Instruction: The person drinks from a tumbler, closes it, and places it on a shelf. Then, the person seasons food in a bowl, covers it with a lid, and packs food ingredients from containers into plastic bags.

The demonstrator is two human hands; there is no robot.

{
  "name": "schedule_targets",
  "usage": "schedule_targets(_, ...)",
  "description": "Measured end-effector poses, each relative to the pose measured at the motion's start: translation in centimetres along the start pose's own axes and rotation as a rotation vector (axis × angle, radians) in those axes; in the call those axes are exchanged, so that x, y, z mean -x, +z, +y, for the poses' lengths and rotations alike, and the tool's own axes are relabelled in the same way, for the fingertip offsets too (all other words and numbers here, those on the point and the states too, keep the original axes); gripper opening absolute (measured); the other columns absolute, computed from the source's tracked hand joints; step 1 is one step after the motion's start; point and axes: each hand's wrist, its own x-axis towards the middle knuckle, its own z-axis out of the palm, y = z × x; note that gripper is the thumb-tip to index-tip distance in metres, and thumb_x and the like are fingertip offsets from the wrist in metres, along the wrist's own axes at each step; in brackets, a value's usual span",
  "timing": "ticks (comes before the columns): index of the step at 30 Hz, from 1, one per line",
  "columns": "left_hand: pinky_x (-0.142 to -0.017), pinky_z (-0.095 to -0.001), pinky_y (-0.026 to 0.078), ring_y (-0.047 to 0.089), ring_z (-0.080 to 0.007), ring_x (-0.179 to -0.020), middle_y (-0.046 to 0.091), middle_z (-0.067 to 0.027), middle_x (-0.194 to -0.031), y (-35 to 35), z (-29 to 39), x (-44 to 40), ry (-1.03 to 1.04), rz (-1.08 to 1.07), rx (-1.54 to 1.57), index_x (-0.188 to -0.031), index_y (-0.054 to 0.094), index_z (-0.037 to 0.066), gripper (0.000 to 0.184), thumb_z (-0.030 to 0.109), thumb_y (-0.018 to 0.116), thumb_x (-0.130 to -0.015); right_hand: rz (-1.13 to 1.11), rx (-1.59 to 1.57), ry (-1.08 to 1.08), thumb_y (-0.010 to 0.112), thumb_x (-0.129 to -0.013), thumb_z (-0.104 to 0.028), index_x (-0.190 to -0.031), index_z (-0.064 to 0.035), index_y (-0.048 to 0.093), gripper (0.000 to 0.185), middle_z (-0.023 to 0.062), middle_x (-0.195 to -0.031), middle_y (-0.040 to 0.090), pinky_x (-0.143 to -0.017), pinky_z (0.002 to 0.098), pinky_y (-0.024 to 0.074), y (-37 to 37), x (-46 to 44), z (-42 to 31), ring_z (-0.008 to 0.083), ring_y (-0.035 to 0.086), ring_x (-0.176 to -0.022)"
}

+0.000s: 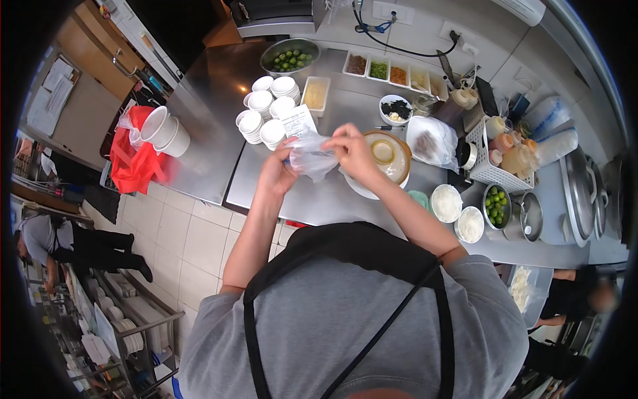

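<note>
A thin clear plastic bag (315,158) is stretched between my two hands above the steel counter. My left hand (279,171) grips its left side, fingers closed on the film. On the other side, my right hand (353,153) pinches the bag's upper right edge. Just behind the bag lies a printed paper slip (298,122), resting against stacks of small white cups (260,103). Under and beside my right forearm sits a round lidded pot (392,158) with a tan rim, on a white plate.
Bowls of green limes (496,206), white bowls of a pale shredded food (446,203) and a basket of sauce bottles (515,159) stand at right. Garnish trays (379,69) line the back. Left are white tubs (166,133) and a red bag (133,159). Other people work at both sides.
</note>
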Motion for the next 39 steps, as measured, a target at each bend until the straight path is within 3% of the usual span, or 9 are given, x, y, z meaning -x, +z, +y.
schedule_targets(2, -0.064, -0.0281, 0.045, 0.054, -0.0156, -0.074, 0.056, -0.0075, -0.092, -1.4, -0.4, -0.2, -0.051, -0.271, -0.002, -0.103, 0.051, 0.005, 0.028, -0.002, 0.047, -0.076, 0.181, 0.151, 0.212, 0.055, -0.071, -0.001, -0.079, -0.0102, 0.067, 0.016, 0.0106, -0.104, 0.051, -0.077, 0.0304, 0.044, -0.4, -1.4, 1.0, 0.0251, 0.054, -0.093)
schedule_targets(4, -0.062, -0.027, 0.043, 0.052, -0.0142, -0.068, 0.057, -0.006, -0.088, -2.8, -0.6, -0.9, -0.097, -0.541, -0.001, -0.098, 0.054, 0.005, 0.024, -0.001, 0.051, -0.075, 0.18, 0.23, 0.139, 0.056, -0.071, -0.002, -0.081, -0.0105, 0.067, 0.017, 0.0115, -0.108, 0.049, -0.078, 0.0311, 0.0443, -0.2, -2.3, 1.6, 0.0256, 0.053, -0.096)
schedule_targets(9, -0.048, -0.0244, 0.041, 0.047, -0.0101, -0.055, 0.056, -0.0044, -0.076, -7.1, -0.3, -3.0, 0.684, 0.161, -1.117, -0.077, 0.064, 0.003, 0.014, -0.004, 0.052, -0.073, -0.005, 0.405, -0.107, 0.059, -0.072, -0.006, -0.09, -0.009, 0.066, 0.019, 0.0109, -0.117, 0.049, -0.074, 0.0312, 0.046, 1.9, -4.0, 2.3, 0.0212, 0.056, -0.085)
schedule_targets(12, -0.043, -0.0207, 0.042, 0.049, -0.0075, -0.056, 0.058, -0.0055, -0.076, -9.5, -0.3, -1.7, 0.733, 0.288, -1.335, -0.083, 0.063, -0.001, 0.018, -0.004, 0.047, -0.075, -0.209, -0.02, 0.13, 0.061, -0.077, -0.02, -0.103, -0.0062, 0.061, 0.029, 0.0129, -0.101, 0.056, -0.077, 0.0323, 0.0445, 1.4, -6.7, 3.2, 0.0229, 0.057, -0.086)
schedule_targets(18, -0.041, -0.0226, 0.046, 0.054, -0.0117, -0.055, 0.058, -0.0103, -0.093, -10.4, -1.8, 1.0, 0.46, 0.201, -1.079, -0.086, 0.065, 0.001, 0.026, -0.008, 0.048, -0.068, -0.174, 0.467, 0.406, 0.048, -0.082, -0.014, -0.112, -0.0067, 0.055, 0.032, 0.0173, -0.11, 0.052, -0.086, 0.0377, 0.0408, -0.4, -13.0, 13.6, 0.033, 0.051, -0.099)
schedule_targets(21, -0.041, -0.0227, 0.046, 0.057, -0.0132, -0.055, 0.053, -0.0122, -0.114, -9.1, -2.4, 1.6, 0.455, 0.116, -1.223, -0.095, 0.062, -0.001, 0.032, -0.008, 0.052, -0.065, -0.132, 0.465, 0.042, 0.046, -0.082, -0.013, -0.111, -0.0076, 0.056, 0.031, 0.015, -0.11, 0.052, -0.087, 0.0379, 0.0405, 0.2, -15.0, 16.0, 0.0327, 0.05, -0.101)
schedule_targets(25, -0.077, -0.0334, 0.049, 0.057, -0.0293, -0.096, 0.047, -0.0145, -0.123, -10.4, -3.7, 1.5, 0.623, 0.071, -1.731, -0.106, 0.054, -0.002, 0.05, -0.001, 0.069, -0.058, 0.063, 0.775, 0.195, 0.049, -0.077, -0.008, -0.097, -0.0059, 0.062, 0.024, 0.0116, -0.099, 0.057, -0.08, 0.0388, 0.0451, -2.3, -18.6, 15.2, 0.0295, 0.052, -0.096)
schedule_targets(26, -0.09, -0.0343, 0.041, 0.048, -0.0323, -0.11, 0.047, -0.0145, -0.123, -10.3, -3.7, 1.5, 0.437, 0.091, -1.676, -0.113, 0.05, 0.002, 0.062, 0.002, 0.072, -0.055, 0.095, 0.965, 0.203, 0.05, -0.076, -0.008, -0.092, -0.0053, 0.062, 0.021, 0.0109, -0.096, 0.058, -0.077, 0.0385, 0.0469, -3.3, -18.8, 15.4, 0.028, 0.053, -0.095)
schedule_targets(39, -0.082, -0.0358, 0.045, 0.053, -0.033, -0.101, 0.052, -0.0161, -0.117, -8.2, -2.6, 1.6, 0.564, 0.137, -1.55, -0.1, 0.056, -0.003, 0.047, 0.009, 0.075, -0.058, -0.301, 1.287, 0.013, 0.051, -0.073, -0.006, -0.086, -0.0027, 0.061, 0.017, 0.0109, -0.096, 0.059, -0.075, 0.0348, 0.0499, -8.2, -22.1, 18.8, 0.0254, 0.054, -0.095)
